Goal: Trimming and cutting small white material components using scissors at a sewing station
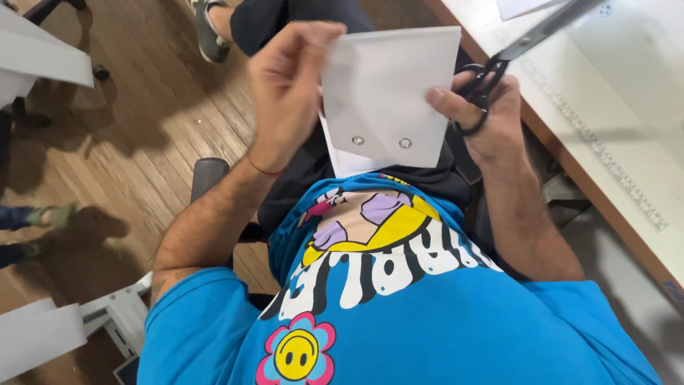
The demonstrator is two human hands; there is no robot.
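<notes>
Left hand (288, 85) raised, fingers pinching white sheet (388, 93) at its top left corner. Right hand (484, 114) pinches sheet's right edge by thumb, scissors (499, 60) looped on fingers, over lap.

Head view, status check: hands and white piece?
Left hand pinches white piece top edge. Right hand grips its side, black scissors looped on fingers. Two metal snaps showing.
</notes>
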